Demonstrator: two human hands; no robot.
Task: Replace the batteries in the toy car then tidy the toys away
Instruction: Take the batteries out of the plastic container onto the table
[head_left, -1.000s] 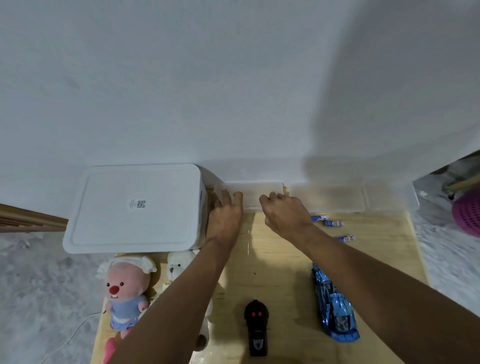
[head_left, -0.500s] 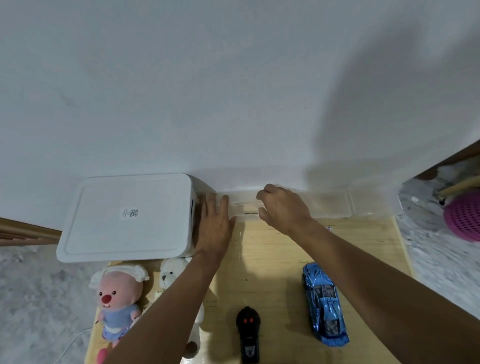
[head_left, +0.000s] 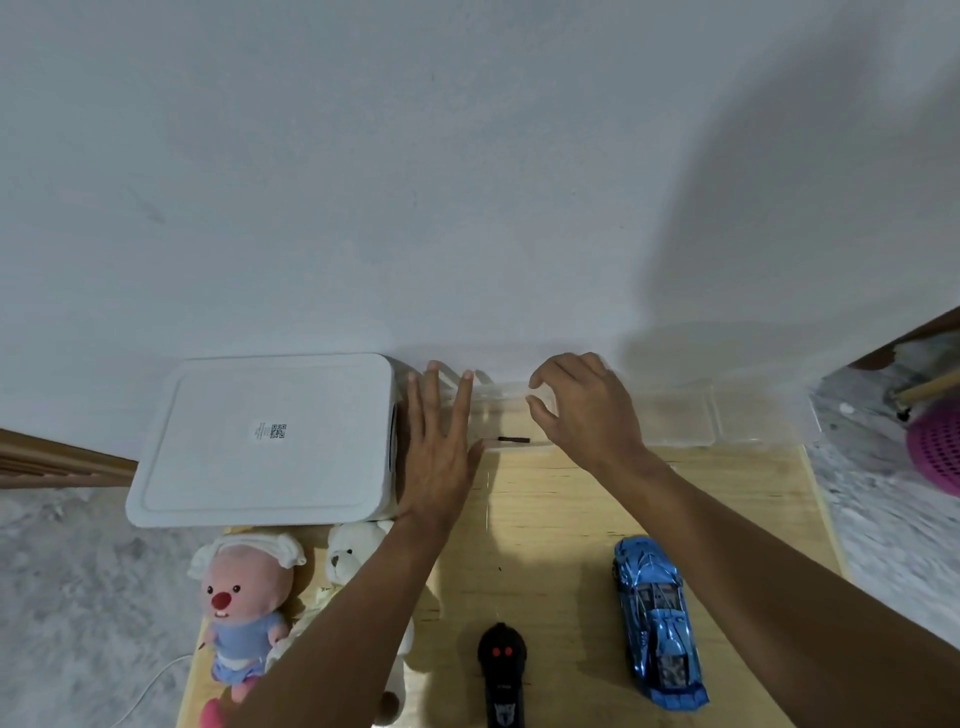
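A shiny blue toy car (head_left: 657, 621) lies on the wooden table (head_left: 550, 519) at the front right. A black remote control (head_left: 502, 670) lies to its left. Against the wall stands a row of clear plastic boxes (head_left: 675, 415); a small dark screwdriver (head_left: 511, 440) shows inside the leftmost one. My left hand (head_left: 441, 441) is flat with fingers spread beside that box. My right hand (head_left: 587, 410) hovers over it with fingers curled and apart, holding nothing. No batteries are visible.
A large white lidded storage bin (head_left: 265, 441) stands at the back left. A pink plush doll (head_left: 244, 608) and a white teddy bear (head_left: 358, 556) sit in front of it. A pink basket (head_left: 935, 447) is on the floor at right.
My right hand has lifted off the clear box and opened. My left hand has spread flat. The screwdriver inside the box is now visible. The camera has moved closer.
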